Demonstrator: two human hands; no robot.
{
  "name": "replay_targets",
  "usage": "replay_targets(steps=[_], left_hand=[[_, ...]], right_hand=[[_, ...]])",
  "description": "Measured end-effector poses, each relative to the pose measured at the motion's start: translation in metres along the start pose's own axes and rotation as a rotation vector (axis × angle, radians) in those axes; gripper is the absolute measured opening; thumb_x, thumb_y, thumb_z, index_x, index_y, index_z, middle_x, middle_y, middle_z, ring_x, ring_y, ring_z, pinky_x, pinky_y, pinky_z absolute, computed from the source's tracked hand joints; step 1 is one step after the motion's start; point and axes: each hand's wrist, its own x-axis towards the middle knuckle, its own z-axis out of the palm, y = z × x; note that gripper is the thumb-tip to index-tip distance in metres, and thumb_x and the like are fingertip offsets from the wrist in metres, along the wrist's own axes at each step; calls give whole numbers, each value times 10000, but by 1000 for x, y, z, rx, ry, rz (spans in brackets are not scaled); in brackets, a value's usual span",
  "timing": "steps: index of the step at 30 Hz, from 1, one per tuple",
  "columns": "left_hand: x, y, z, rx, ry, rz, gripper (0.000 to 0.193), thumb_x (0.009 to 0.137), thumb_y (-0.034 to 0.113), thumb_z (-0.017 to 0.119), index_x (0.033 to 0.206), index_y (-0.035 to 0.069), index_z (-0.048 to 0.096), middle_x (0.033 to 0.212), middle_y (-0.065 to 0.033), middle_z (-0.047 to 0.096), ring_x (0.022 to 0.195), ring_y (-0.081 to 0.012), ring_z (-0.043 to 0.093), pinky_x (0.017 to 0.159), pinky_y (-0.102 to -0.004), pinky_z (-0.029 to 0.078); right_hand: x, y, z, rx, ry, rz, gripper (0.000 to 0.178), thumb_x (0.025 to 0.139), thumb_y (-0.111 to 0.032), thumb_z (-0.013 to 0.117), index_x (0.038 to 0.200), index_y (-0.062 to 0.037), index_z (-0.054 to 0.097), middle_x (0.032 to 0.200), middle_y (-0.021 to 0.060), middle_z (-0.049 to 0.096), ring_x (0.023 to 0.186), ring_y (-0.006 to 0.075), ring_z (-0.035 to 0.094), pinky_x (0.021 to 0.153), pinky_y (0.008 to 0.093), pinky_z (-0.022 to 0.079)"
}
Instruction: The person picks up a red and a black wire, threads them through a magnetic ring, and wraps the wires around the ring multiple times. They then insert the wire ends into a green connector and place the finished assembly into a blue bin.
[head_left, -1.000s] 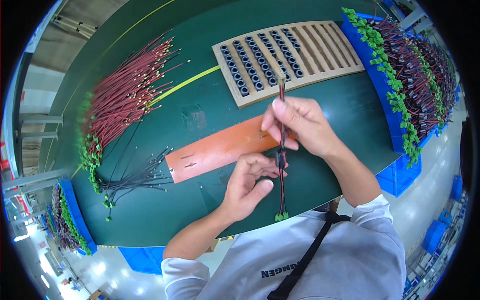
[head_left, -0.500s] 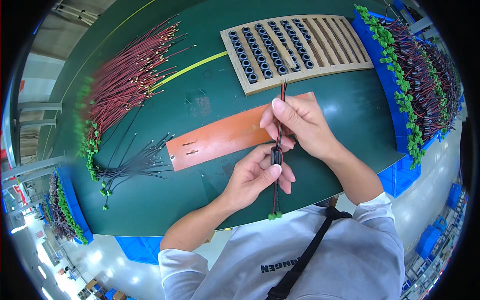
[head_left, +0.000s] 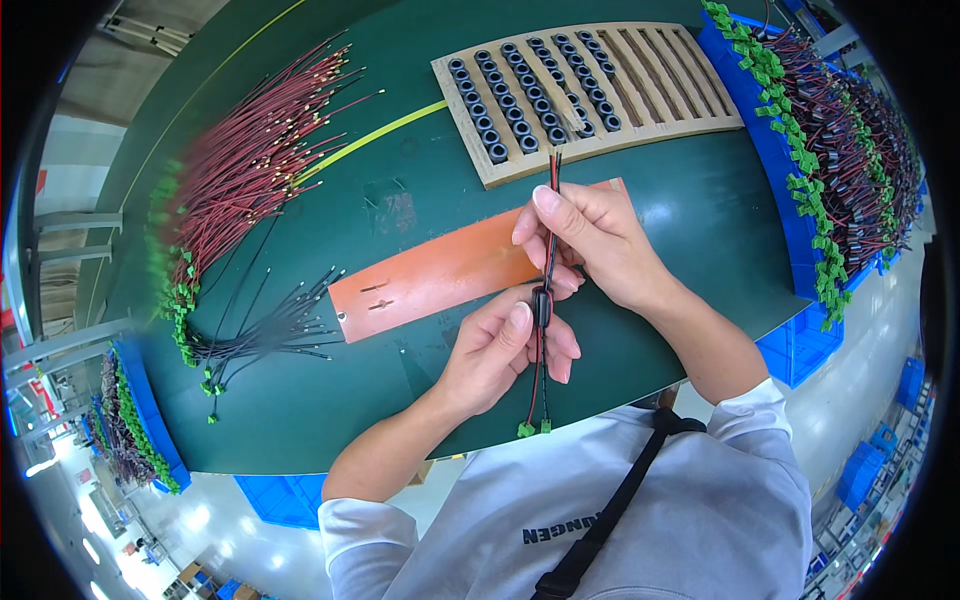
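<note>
Between my hands runs a pair of red and black wires (head_left: 549, 255), held nearly upright, with a black ferrite ring (head_left: 541, 305) around it. My left hand (head_left: 490, 345) is closed at the ring, its thumb against the ring's left side and its fingers behind. Higher up, my right hand (head_left: 600, 235) pinches both wires between thumb and fingers. The bare wire ends stick out above it, just short of the wooden rack (head_left: 490, 177). Below my left hand the wires hang down to two small green connectors (head_left: 535, 429), slightly apart.
Several black ferrite rings (head_left: 498, 153) stand in rows in the rack's slots. An orange strip (head_left: 430, 270) lies under my hands on the green table (head_left: 300, 410). Red wires (head_left: 250, 150) and black wires (head_left: 270, 325) lie at left. A blue bin (head_left: 755, 180) of wired assemblies stands at right.
Both hands have shifted slightly left with the wires. The ferrite ring has turned and sits a little higher in view. The two green connectors have spread apart.
</note>
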Motion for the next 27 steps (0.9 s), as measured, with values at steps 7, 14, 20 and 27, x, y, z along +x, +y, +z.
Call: replay_targets(steps=[7, 14, 20, 27], left_hand=[[1, -2, -7, -84, 4, -33, 586, 1107, 492, 382, 1351, -29, 496, 1014, -154, 686, 828, -234, 692, 731, -358, 569], [1, 1, 1, -64, 131, -109, 610, 1092, 555, 346, 1226, -13, 522, 995, -160, 670, 777, -263, 708, 533, -344, 546], [-3, -3, -9, -78, 10, -115, 534, 1114, 450, 409, 1254, -40, 569, 1061, -122, 651, 801, -217, 701, 559, -320, 533], [1, 0, -6, -13, -77, -140, 524, 1103, 479, 417, 1150, -16, 581, 896, -171, 654, 586, -197, 580, 499, -300, 456]], right_hand=[[-2, 1, 2, -7, -55, 15, 443, 1111, -385, 488, 972, -10, 677, 750, 16, 610, 539, 54, 517, 458, 210, 381], [-10, 1, 9, -108, -118, 1, 416, 1116, -338, 489, 993, 1, 697, 765, 12, 616, 566, 50, 518, 510, 210, 430], [-13, 0, 11, -140, -166, 17, 409, 1121, -315, 476, 979, -1, 696, 761, 15, 618, 564, 49, 537, 502, 203, 426], [-11, -2, 9, -87, -135, 119, 434, 1111, -358, 492, 968, 1, 690, 738, 23, 607, 520, 63, 556, 486, 211, 434]])
